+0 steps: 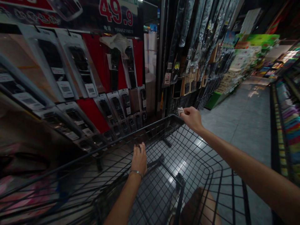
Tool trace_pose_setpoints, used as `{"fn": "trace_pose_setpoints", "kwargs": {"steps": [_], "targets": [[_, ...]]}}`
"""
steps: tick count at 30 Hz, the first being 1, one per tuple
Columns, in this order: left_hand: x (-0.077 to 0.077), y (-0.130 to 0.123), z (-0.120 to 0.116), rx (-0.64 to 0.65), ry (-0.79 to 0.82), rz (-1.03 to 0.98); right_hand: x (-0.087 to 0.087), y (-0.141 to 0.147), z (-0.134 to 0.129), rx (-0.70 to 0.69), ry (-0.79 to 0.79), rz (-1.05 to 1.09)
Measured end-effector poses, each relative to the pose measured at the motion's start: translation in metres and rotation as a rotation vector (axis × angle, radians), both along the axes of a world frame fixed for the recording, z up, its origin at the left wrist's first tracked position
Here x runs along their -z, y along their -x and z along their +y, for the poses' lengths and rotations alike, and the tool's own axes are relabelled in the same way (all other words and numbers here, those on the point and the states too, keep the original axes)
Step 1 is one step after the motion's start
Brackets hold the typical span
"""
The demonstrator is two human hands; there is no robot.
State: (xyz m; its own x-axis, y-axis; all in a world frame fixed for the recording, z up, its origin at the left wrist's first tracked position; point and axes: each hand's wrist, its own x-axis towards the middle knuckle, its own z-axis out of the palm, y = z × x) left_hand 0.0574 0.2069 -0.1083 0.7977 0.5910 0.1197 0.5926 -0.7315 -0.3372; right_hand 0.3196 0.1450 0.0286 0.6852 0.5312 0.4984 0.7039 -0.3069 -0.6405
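A dark wire shopping cart (172, 118) fills the lower part of the head view, and bare mesh shows through to the floor. My right hand (192, 118) is closed at the cart's far corner, pinching a small crumpled white tissue (180, 111) just above the rim. My left hand (139, 159), with a thin bracelet at the wrist, hangs over the inside of the cart near its left side. Its fingers are loosely stretched forward and nothing shows in them. Whether they touch the wires, I cannot tell.
Packaged belts or straps (82, 68) hang on a red-backed rack at the left, below a price sign (117, 14). Long plastic-wrapped items (187, 37) hang further along. A grey floor aisle (243, 125) runs away at the right, beside shelves of colourful goods (292, 125).
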Motion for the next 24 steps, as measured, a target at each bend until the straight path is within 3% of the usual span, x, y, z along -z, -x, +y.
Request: {"fn": "trace_pose_setpoints", "kwargs": {"steps": [4,10,17,21,24], "targets": [[0.002,-0.001,0.000,0.005,0.034,-0.049,0.013,-0.009,-0.015,-0.103,0.299,-0.262],[0.000,-0.001,-0.001,0.000,0.004,-0.006,0.028,0.013,0.009,-0.200,0.416,-0.351],[0.003,-0.002,-0.001,-0.006,-0.004,0.005,0.014,0.011,0.033,-0.051,0.549,-0.228],[0.006,-0.002,0.001,0.002,-0.016,0.022,0.006,0.005,0.045,-0.039,0.509,-0.193],[0.007,-0.001,0.001,0.008,-0.010,0.033,0.008,0.001,0.050,-0.130,0.420,-0.191]]}}
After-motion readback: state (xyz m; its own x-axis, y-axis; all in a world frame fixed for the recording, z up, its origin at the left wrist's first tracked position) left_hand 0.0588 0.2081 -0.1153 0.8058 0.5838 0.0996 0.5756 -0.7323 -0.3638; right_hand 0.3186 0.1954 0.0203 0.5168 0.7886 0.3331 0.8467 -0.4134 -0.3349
